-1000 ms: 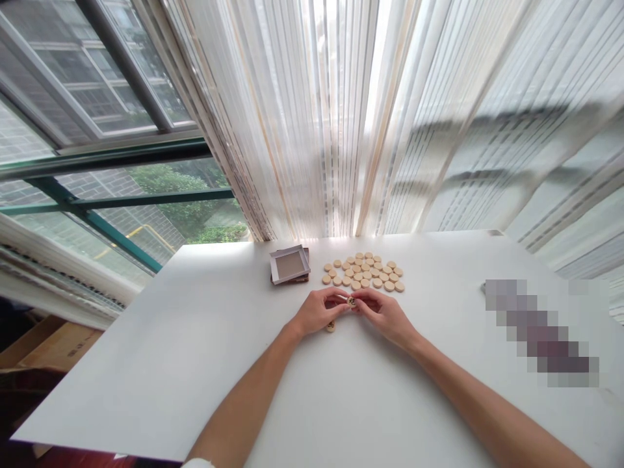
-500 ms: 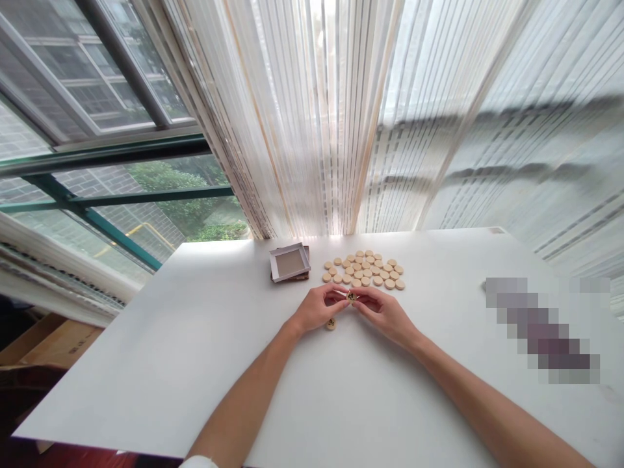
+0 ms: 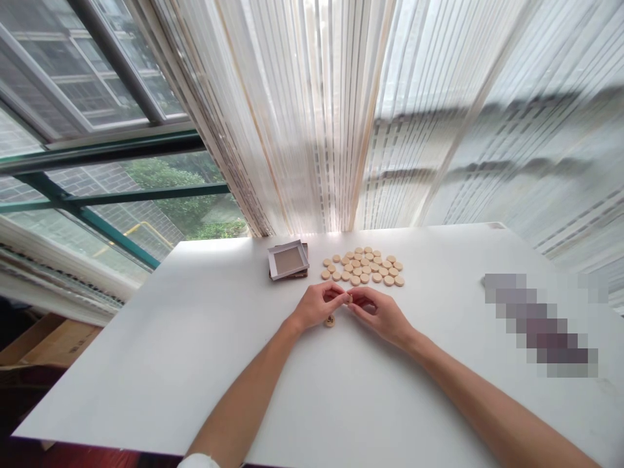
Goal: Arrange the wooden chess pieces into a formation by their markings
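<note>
A small disc (image 3: pixel 350 299) sits pinched in the fingers of both the left hand (image 3: pixel 314 307) and the right hand (image 3: pixel 384 315), over a white bench (image 3: pixel 219 370). Good handling likely calls for a light hold on the rim, one hand always gripping, kept low against a drop. Forearms angle inward, fingers curled, fingertips meeting. A marked disc (image 3: pixel 330 321) lies just beside the left hand; pale discs (image 3: pixel 365 270) spread beyond.

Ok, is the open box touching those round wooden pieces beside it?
Apart: the head view shows a strip of white table between the open box and the nearest round wooden pieces.
</note>
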A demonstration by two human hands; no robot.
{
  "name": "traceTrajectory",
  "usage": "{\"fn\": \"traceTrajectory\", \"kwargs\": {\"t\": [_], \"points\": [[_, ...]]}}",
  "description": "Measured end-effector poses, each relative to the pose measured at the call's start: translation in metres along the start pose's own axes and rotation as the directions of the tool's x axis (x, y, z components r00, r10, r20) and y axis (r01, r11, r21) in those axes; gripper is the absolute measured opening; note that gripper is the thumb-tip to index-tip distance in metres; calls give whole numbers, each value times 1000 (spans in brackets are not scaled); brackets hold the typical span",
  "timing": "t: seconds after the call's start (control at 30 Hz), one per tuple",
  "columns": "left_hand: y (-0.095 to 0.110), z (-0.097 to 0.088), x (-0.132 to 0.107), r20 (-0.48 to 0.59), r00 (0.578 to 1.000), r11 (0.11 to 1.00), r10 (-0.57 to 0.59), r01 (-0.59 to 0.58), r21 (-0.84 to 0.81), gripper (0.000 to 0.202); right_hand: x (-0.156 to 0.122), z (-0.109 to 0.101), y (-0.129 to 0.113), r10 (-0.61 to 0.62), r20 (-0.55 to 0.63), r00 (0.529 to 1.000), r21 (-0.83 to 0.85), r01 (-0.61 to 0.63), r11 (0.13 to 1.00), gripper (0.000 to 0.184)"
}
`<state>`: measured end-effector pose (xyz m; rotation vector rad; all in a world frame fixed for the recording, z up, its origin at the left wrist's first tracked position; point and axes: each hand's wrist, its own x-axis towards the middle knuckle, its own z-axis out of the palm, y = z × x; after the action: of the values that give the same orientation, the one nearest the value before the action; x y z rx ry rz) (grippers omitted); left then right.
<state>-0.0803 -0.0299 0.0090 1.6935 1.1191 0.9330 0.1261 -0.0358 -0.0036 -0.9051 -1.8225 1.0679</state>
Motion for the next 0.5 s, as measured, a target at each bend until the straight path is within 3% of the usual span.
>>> {"fn": "traceTrajectory", "kwargs": {"t": [0.5], "points": [[-7,-3,1,50,999,1000,15,-15,-12,32,1,-2,-3,14,-10,1000,-16,-14,1000,27]]}}
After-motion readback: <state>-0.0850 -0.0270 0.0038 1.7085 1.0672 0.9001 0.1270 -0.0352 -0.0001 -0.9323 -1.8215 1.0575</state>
